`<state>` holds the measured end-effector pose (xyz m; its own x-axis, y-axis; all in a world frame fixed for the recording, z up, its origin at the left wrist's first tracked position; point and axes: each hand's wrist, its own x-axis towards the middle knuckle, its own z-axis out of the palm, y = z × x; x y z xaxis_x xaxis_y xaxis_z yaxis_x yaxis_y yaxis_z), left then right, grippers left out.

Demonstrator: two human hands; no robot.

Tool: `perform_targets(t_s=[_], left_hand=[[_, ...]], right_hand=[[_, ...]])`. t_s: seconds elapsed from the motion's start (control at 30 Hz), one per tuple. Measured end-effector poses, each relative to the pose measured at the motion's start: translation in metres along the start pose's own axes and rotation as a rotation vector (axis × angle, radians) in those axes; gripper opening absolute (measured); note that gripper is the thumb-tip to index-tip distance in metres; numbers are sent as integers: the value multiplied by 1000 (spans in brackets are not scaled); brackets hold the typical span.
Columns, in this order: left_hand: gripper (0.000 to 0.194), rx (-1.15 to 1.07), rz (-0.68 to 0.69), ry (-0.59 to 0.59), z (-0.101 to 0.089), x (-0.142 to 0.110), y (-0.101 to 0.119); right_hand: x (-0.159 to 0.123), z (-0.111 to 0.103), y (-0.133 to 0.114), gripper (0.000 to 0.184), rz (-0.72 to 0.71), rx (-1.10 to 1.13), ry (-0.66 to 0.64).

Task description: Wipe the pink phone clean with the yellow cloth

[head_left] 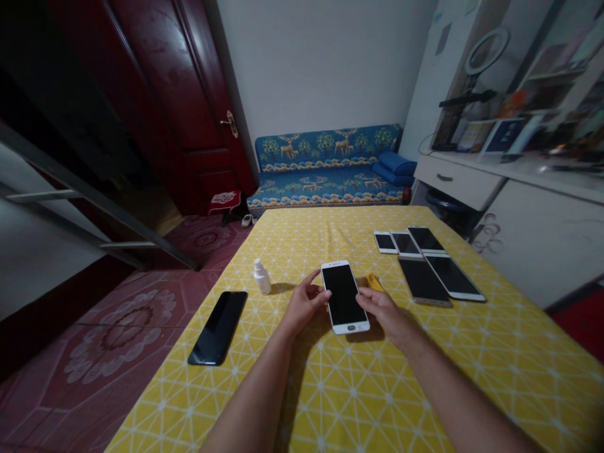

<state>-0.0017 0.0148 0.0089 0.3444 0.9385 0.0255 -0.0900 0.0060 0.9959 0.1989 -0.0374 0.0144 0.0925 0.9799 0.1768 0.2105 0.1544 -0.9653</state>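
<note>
A white smartphone [345,296] with a dark screen is held up off the table, its screen towards me. My left hand [304,303] grips its left edge, the thumb on the front of the frame. On the opposite edge, my right hand [383,309] pinches it the same way. Behind the phone and my right fingers, a crumpled yellow cloth [374,281] shows in part. To the left of my left hand stands a small white spray bottle [262,277]. Nearer the table's left edge lies a black smartphone [218,327], face up.
Several phones lie grouped at the right, including a gold-edged phone [423,280] and a large white one [453,277]. A yellow patterned cloth covers the table [330,396]. Beyond it stands a blue sofa [321,165]; a white cabinet [533,233] is at the right.
</note>
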Motion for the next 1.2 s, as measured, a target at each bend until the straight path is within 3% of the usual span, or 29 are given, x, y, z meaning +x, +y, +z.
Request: perform_targets(t_s=[0.1,0.23,0.3,0.43,0.53,0.6,0.7,0.77,0.97,1.07,1.2], left_hand=[[97,-127,-73,-51,3,-1,3],[95,-193,-101,-16,4,-1,1],[91,-225,-98,15,4,0,1],[83,-275,-80,79,3,0,1],[79,-294,-63,120,1,2,0],[73,-309,-37,151,-1,4,-3],[68,-332,-5,197,-3,6,-6],[70,-352,16,232,-5,7,-7],[62,-382,89,313,-3,22,14],[61,-283,72,231,14,43,30],[58,-22,-70,28,57,76,31]], right_hand=[[1,3,0,38,98,168,-158],[1,9,-2,33,114,202,-143],[1,8,-2,32,70,138,-42],[6,-12,7,31,-120,-262,332],[11,-31,21,29,-274,-612,380],[12,-34,28,35,-258,-745,334],[8,-19,28,39,-244,-754,196],[0,-1,19,46,-280,-722,67],[-26,39,-18,35,-349,-736,-340],[-31,43,-25,32,-376,-725,-437],[-30,43,-23,35,-332,-689,-507]])
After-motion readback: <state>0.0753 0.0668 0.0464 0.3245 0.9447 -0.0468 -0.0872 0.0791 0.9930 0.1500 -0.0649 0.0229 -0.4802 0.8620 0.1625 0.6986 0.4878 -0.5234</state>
